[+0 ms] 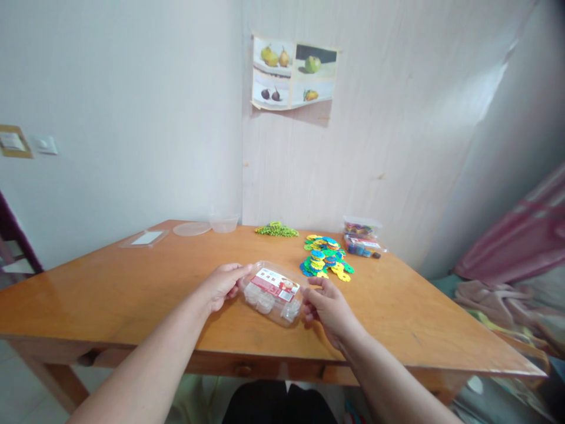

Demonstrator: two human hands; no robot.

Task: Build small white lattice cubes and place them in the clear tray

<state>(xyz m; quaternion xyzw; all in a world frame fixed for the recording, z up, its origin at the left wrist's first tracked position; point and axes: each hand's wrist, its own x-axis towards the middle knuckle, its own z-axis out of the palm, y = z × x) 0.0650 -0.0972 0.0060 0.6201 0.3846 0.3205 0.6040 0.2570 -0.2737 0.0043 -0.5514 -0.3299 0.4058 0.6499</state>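
Note:
Between my two hands is a clear plastic box [252, 297] with a red and white label on its lid. Whitish, translucent pieces show inside, too unclear to name. My left hand [224, 285] grips the box's left end, thumb on top and fingers curled beneath. At the opposite end, my right hand [325, 306] pinches the right edge in the same way. The lid looks closed, and the box sits at or just above the table surface; I cannot tell which. Just behind it lies a pile of flower-shaped plastic discs [326, 259] in blue, green and yellow.
On the wooden table [176, 282], green beaded pieces [277, 229] lie at the back. A clear tub [224, 222], a round lid [191, 228] and a flat lid with a white label [147, 237] stand back left. Stacked clear boxes [362, 235] hold coloured pieces at the right.

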